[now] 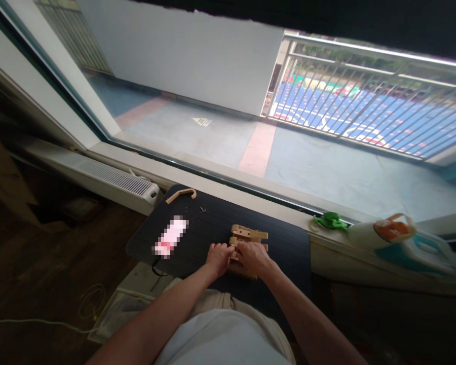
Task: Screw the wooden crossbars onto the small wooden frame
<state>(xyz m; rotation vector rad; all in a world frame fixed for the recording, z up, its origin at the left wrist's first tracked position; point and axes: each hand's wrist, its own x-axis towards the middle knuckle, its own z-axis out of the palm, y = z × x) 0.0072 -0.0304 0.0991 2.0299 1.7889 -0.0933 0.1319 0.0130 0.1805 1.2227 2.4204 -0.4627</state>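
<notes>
A small light-brown wooden assembly made of several bars, with dark holes in one of them, lies on the black tabletop. My left hand is closed at its left side, fingertips pressed on the wood. My right hand reaches over it from the right with fingers curled down onto it, covering its middle. Between the two hands the fingertips nearly meet, and any small part there is hidden. A curved wooden piece rests near the table's far left corner.
Small metal bits lie left of the assembly. A blurred-out pink and white thing is on the table's left. Beyond the far edge run a window sill and a radiator. A green cloth and white containers stand at right.
</notes>
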